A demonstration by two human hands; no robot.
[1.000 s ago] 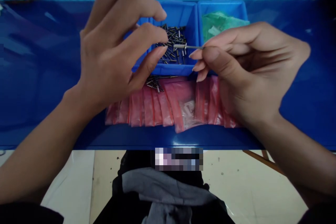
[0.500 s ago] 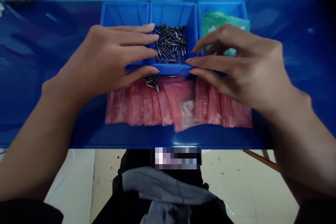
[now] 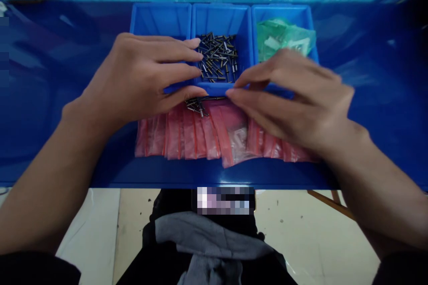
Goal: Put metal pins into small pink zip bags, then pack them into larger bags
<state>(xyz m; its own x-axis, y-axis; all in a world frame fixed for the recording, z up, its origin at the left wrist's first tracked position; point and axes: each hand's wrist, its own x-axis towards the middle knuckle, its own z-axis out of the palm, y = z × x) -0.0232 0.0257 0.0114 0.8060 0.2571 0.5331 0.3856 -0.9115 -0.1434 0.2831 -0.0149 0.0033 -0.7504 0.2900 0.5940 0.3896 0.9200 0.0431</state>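
Observation:
My left hand (image 3: 140,78) lies flat with its fingers stretched out over the front of the left blue bin (image 3: 160,20), fingertips at the rim of the middle bin (image 3: 222,15). That middle bin holds several small dark rivets (image 3: 217,58). My right hand (image 3: 294,98) is spread palm down, fingers apart, over the row of pink plastic bags (image 3: 187,136), its fingertips close to a small loose heap of rivets (image 3: 197,104) on the bags. Neither hand holds anything that I can see.
A third blue bin (image 3: 284,11) at the right holds green plastic bags (image 3: 284,38). Everything rests on a glossy blue table (image 3: 50,98) whose front edge runs across the lower middle. A light blue sheet hangs behind the bins. Below the edge are pale floor and dark clothing.
One second ago my right hand pinched a rivet and my left was raised. Both hands have come down flat; the rivet is gone from my fingers, and my right hand has slid left over the bags.

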